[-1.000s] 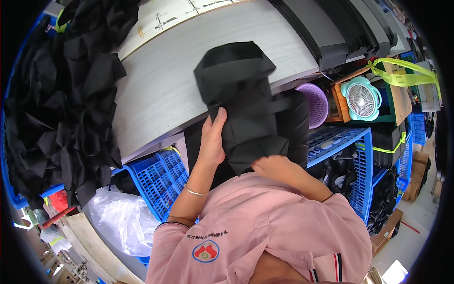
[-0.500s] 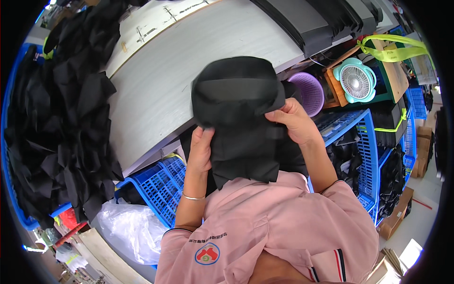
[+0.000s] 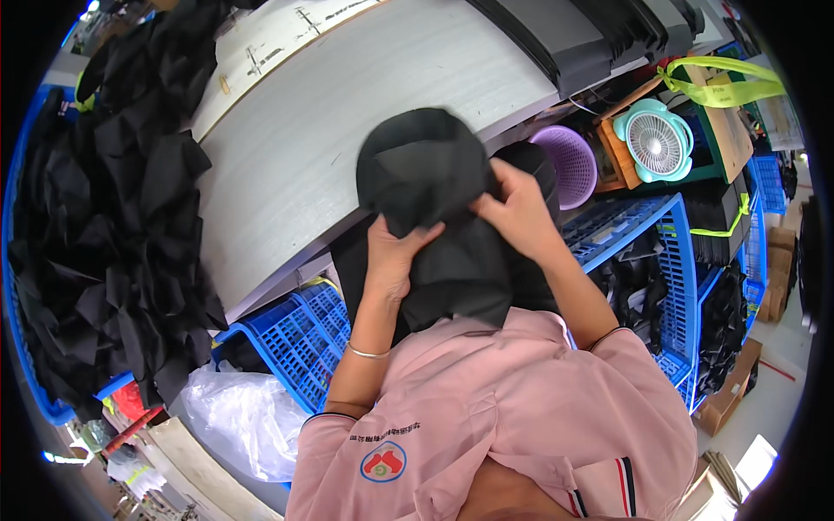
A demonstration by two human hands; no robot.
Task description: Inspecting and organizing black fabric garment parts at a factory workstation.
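- Head view, looking down: a black fabric piece (image 3: 426, 178) is being held in front of a pink shirt (image 3: 521, 391), above the lap, its upper part overlapping the edge of a grey table (image 3: 287, 165). Whether the table is being touched by it cannot be told.
- By the left hand (image 3: 395, 256) the fabric's left side is being gripped, the thumb lying across the front; the fingers behind are being partly hidden.
- By the right hand (image 3: 519, 213) the right edge is being pinched, thumb and fingers closed on the cloth.
- The step in hand is being judged as two-handed handling of the piece, perhaps turning or shaping; the rounded upper part is being blurred, so its exact form cannot be read.
- For a next move, both edges seem to be calling for firm, even control, so that the limp lower end is not being bunched against the shirt.
- At the far left, a heap of black cloth (image 3: 104, 234) is being shown; at the right, a purple basket (image 3: 565, 169) and a turquoise fan (image 3: 656, 143) are being seen.
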